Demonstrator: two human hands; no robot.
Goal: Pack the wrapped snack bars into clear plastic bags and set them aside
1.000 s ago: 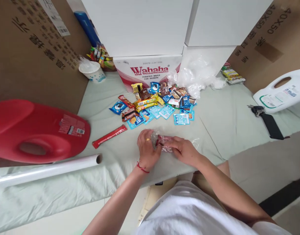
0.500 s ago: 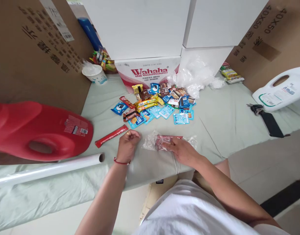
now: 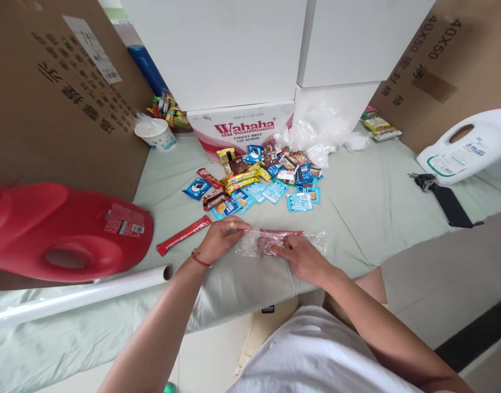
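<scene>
A clear plastic bag (image 3: 250,247) lies near the front edge of the cloth, with red-wrapped snack packs (image 3: 270,238) inside it. My left hand (image 3: 223,237) pinches the bag's upper left edge between thumb and fingertips. On the bag's right half rests my right hand (image 3: 303,257), its fingers curled and pressed on the wrapped packs, partly hiding them. Left of my left hand lies a long red stick packet (image 3: 183,236). Behind the bag spreads a pile of small wrapped snacks (image 3: 242,178) in blue, yellow, brown and red.
A red jug (image 3: 70,234) and a white roll (image 3: 82,295) lie at left, a paper cup (image 3: 160,139) behind. Crumpled plastic bags (image 3: 322,134) sit by the Wahaha box (image 3: 246,128). At right are a white bottle (image 3: 467,144), keys (image 3: 424,183) and a black phone (image 3: 451,206).
My left hand has moved right to the bag and taken its left edge, which is now drawn out. My right hand stays on the bag with its fingers slightly more curled.
</scene>
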